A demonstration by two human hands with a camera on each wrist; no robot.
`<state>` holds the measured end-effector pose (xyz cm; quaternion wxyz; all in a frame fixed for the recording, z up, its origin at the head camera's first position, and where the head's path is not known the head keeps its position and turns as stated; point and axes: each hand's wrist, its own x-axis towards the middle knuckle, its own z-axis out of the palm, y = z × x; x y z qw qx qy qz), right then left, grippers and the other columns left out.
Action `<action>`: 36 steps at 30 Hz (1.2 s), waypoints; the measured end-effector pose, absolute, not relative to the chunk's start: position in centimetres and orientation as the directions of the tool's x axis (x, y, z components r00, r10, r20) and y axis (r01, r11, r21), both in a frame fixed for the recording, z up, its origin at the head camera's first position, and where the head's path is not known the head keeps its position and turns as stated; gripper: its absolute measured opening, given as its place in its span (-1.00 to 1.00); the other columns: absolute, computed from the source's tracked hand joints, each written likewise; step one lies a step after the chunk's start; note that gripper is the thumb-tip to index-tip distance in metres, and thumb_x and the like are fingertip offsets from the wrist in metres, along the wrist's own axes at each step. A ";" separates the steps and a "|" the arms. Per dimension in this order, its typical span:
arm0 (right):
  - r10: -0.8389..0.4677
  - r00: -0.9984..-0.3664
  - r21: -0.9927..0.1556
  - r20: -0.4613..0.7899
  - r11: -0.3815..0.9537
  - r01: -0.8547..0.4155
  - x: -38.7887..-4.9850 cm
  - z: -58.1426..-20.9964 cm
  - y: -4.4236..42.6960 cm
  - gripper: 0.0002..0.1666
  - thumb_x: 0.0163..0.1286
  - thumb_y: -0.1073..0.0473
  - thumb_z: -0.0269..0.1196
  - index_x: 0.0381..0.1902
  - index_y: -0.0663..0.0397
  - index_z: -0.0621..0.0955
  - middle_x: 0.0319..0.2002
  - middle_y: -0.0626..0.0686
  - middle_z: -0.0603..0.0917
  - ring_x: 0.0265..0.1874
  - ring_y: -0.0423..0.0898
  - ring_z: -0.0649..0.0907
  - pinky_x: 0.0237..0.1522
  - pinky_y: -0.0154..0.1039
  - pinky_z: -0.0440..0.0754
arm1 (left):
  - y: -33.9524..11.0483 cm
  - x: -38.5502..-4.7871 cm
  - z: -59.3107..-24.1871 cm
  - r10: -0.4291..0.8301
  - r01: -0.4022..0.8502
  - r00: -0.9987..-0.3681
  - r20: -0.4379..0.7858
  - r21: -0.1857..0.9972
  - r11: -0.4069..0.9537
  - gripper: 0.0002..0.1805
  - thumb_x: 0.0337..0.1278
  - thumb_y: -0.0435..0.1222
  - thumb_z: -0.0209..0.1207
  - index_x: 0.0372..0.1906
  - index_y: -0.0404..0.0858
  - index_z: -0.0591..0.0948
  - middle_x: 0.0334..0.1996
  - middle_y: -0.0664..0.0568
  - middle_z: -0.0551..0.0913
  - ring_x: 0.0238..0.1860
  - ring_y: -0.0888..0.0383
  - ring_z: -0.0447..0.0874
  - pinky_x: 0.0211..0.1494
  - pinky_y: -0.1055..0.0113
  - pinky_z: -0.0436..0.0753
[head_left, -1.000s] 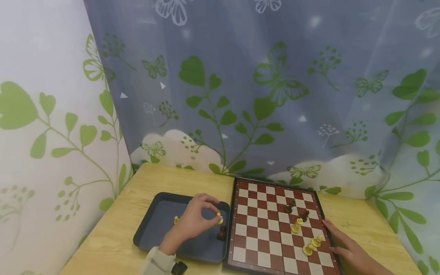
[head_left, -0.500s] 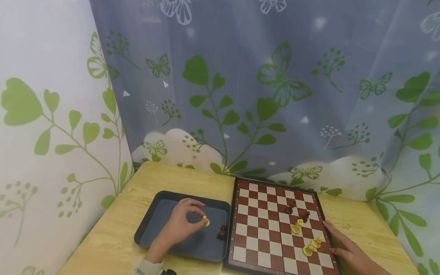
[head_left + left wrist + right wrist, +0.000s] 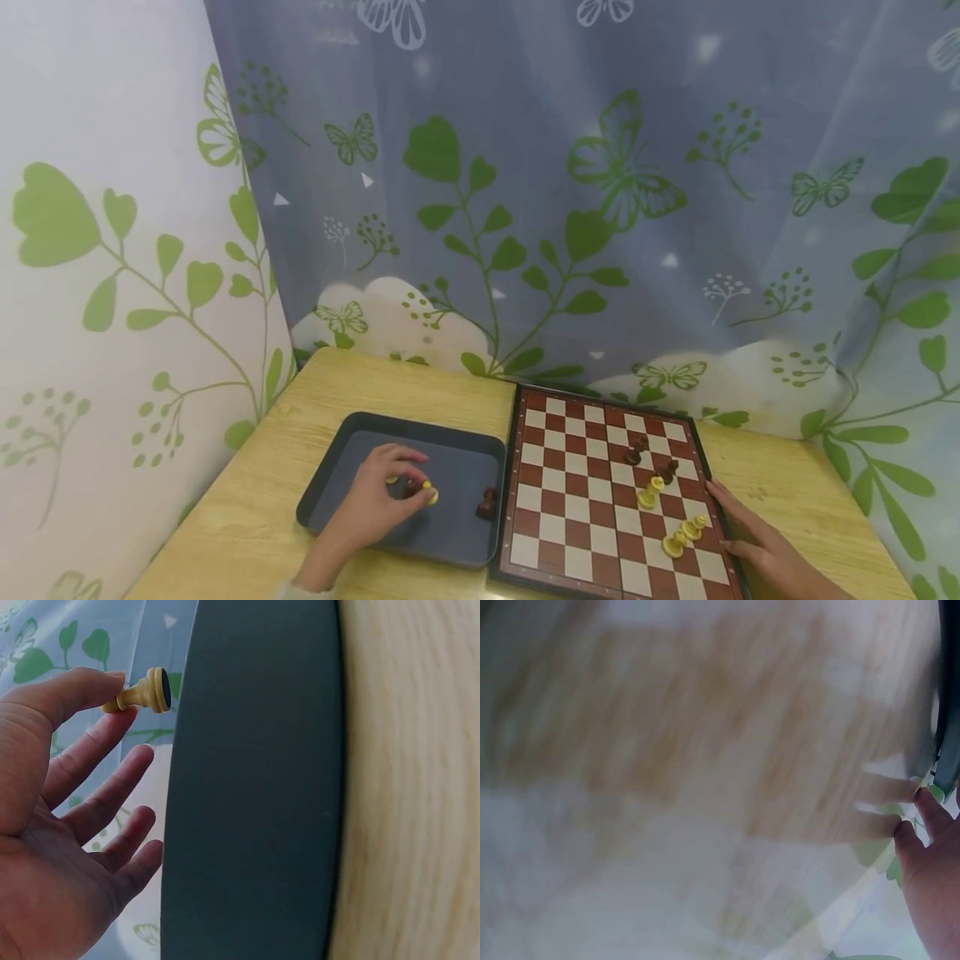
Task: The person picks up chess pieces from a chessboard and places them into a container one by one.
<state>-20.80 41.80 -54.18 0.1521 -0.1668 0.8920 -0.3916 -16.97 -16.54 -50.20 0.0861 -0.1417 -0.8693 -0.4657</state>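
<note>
Above the dark blue tray, my left hand pinches a yellow chess piece between thumb and index finger. The left wrist view shows that piece tilted, its dark base facing right, and the other fingers of the hand spread. Inside the tray lie a dark piece near the right wall and another dark piece partly behind my fingers. My right hand rests at the right edge of the chessboard, fingers extended; the right wrist view shows this hand at its edge.
On the board's right half stand dark pieces and yellow pieces, several in all. The board sits right beside the tray on a wooden table. A patterned curtain hangs behind the table.
My left hand has moved left across the tray, away from the board, with the yellow piece still pinched. A dark piece beside its fingers has come into view. My right hand has stayed at the board.
</note>
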 end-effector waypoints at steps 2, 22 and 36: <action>-0.416 -0.899 -0.747 -0.137 0.640 -0.182 -20.8 -54.2 41.8 -0.02 0.48 0.35 0.12 0.66 0.11 -0.14 0.53 0.59 -0.16 0.04 -0.99 -0.04 0.22 0.28 0.51 | -16.7 -16.7 -50.3 0.151 0.304 -0.953 0.264 0.796 0.523 -0.83 0.05 -0.27 0.50 -0.46 0.08 0.74 0.02 -0.02 0.70 0.27 -0.16 0.44 0.21 -0.24 0.50; -0.369 -0.912 -0.753 -0.180 0.648 -0.113 -20.7 -54.2 41.8 0.01 0.44 0.31 0.19 0.66 0.12 -0.10 0.56 0.53 -0.20 0.48 -0.55 -0.18 0.30 0.61 0.05 | -16.9 -15.8 -51.4 0.078 0.294 -0.952 0.297 0.807 0.512 -0.80 0.00 -0.32 0.53 -0.46 0.07 0.76 -0.04 0.01 0.74 0.21 -0.13 0.50 0.27 -0.26 0.41; -0.404 -0.905 -0.763 -0.134 0.625 -0.166 -20.8 -54.1 41.7 -0.02 0.45 0.36 0.14 0.65 0.15 -0.11 0.54 0.57 -0.20 0.04 -0.99 -0.05 0.26 0.61 0.12 | -16.7 -16.3 -52.1 0.061 0.312 -0.941 0.333 0.787 0.533 -0.84 -0.01 -0.41 0.51 -0.34 -0.09 0.81 -0.06 0.03 0.74 0.18 -0.11 0.51 0.25 -0.22 0.44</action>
